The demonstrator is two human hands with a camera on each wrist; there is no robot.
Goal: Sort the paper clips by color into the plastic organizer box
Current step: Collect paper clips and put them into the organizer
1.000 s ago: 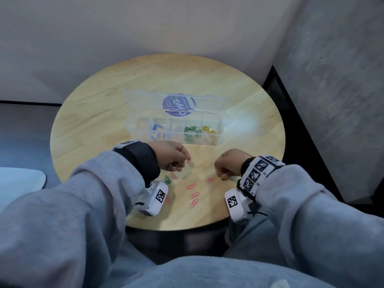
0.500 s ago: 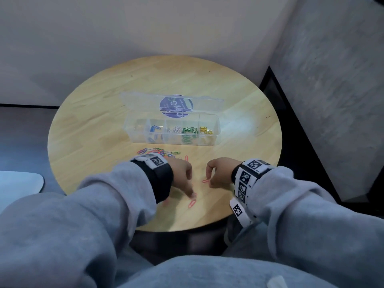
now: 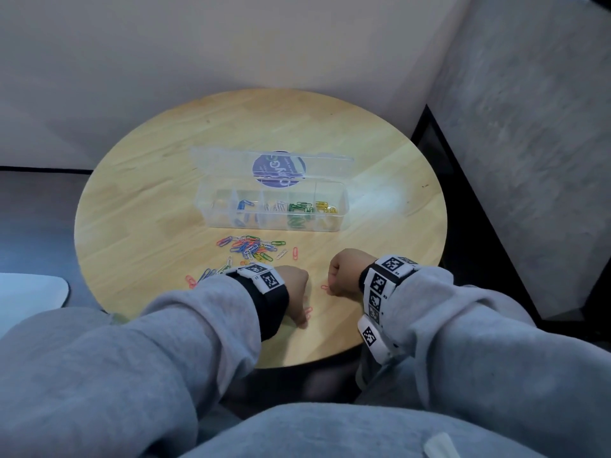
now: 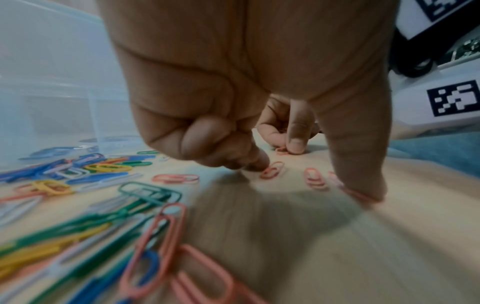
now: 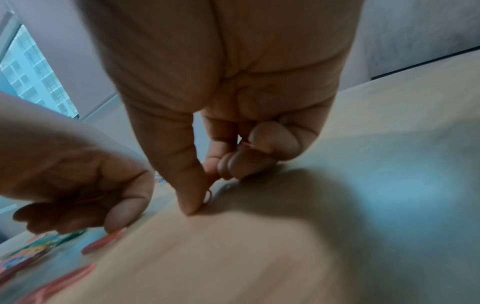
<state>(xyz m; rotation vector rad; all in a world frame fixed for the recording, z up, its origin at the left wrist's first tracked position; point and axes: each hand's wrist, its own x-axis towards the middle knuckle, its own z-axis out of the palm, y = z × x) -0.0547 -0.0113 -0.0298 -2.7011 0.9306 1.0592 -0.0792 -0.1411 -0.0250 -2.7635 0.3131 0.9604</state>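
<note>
By the table point(image 3: 139, 206) edge, left hand point(image 3: 292, 289) seemingly lower.

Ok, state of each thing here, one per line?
plastic organizer box: lid open; blue, white, green, yellow clips sorted inside.
loose paper clips: mixed colors, unsorted on the table.
left hand: thumb presses a pink clip to the table.
right hand: fingers curled, pinching a pink clip.

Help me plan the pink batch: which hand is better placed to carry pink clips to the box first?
Right hand, probably: its curled fingers already pinch a pink clip, while the left hand only presses clips flat on the table.
</note>
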